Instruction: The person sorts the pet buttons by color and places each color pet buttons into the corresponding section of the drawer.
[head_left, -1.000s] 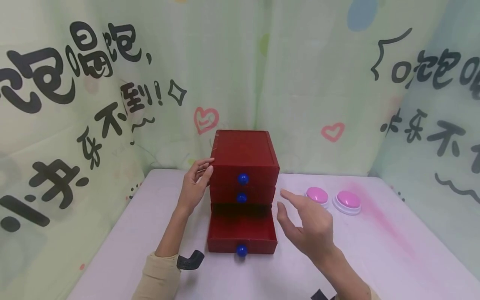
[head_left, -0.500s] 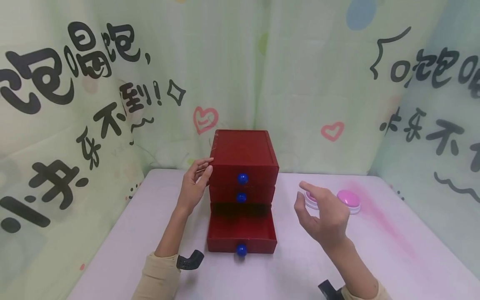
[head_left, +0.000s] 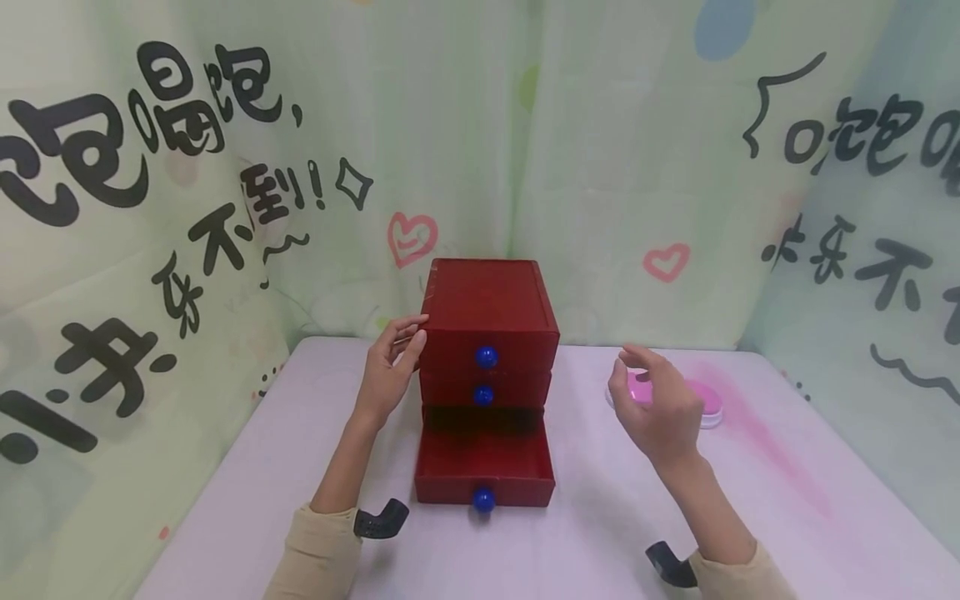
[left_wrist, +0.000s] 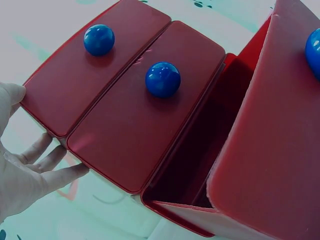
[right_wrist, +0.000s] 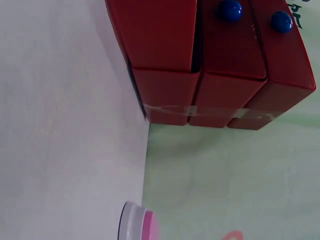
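Observation:
A small red cabinet (head_left: 489,293) with three stacked drawers and round blue knobs stands upright on the table. Its bottom drawer (head_left: 517,492) is pulled out, and nothing shows inside; the upper two are closed. My left hand (head_left: 386,375) rests its fingertips and thumb against the cabinet's left side near the top drawer. In the left wrist view, the fingers (left_wrist: 65,175) are fairly straight along that side. Well to the right of the cabinet, my right hand (head_left: 663,412) is raised with loosely bent fingers, holding nothing. It partly hides two pink push buttons behind it.
The left pink button (head_left: 639,388) and the right pink button (head_left: 708,398) have white bases and sit on the pale table (head_left: 300,467). Curtains (head_left: 600,167) with printed writing and hearts enclose the back and sides. Each wrist carries a black mount (head_left: 382,520).
My right hand has moved right and slightly away from me, from beside the cabinet to in front of the pink buttons. The left hand and the drawers have stayed still.

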